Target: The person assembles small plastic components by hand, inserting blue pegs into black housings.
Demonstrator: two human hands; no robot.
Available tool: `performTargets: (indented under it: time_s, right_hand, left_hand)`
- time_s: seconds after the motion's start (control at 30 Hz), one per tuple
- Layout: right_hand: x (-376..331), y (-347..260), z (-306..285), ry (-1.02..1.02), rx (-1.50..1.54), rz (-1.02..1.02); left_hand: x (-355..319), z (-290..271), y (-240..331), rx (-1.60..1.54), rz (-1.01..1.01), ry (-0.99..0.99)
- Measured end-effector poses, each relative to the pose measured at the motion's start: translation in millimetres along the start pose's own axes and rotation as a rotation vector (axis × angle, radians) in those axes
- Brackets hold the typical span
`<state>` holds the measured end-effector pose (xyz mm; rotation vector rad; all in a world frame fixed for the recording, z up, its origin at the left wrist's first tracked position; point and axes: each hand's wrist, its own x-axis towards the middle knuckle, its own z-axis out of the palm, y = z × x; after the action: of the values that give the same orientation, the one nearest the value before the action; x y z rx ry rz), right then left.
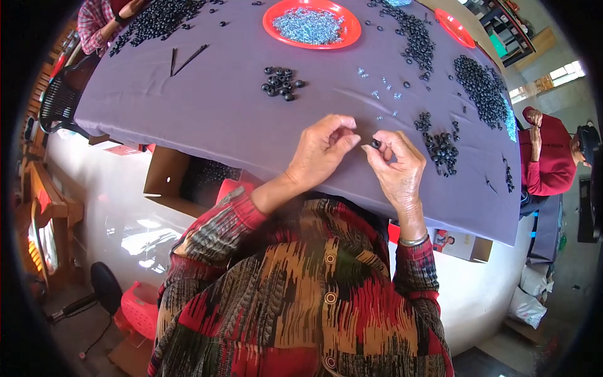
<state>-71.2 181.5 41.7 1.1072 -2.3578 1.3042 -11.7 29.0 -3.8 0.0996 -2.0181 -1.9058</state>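
Observation:
My right hand [397, 164] pinches a small round black piece [375, 144] between thumb and fingertips above the near part of the table. Close by on its left, my left hand [321, 151] is curved with the thumb and forefinger apart, and I see nothing between them. A small group of round black pieces [276, 82] lies beyond my left hand. Several small metal springs [375, 95] are scattered past my right hand. To the right of that hand sits a pile of smaller black parts [441, 146].
A red plate [269, 30] full of springs stands at the far middle of the purple-grey cloth [207, 113]. Larger black heaps [480, 88] lie right and far left. Two dark thin sticks [188, 61] lie left. Other people [553, 151] sit at the right and far left. An open cardboard box [164, 173] is below the edge.

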Motion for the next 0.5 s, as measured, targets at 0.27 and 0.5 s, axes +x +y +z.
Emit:
performTargets:
  time_s: [0.27, 0.5]
  right_hand:
    - [-3.3, -18.3, -0.5, -0.018, -0.041, -0.028]
    - [-12.7, -17.5, -3.5, -0.059, 0.176, 0.173]
  left_hand:
    - [-12.1, 9.6, 15.7, -0.523, -0.244, -0.149]
    - [-23.3, -3.6, 19.3, -0.678, -0.291, -0.048]
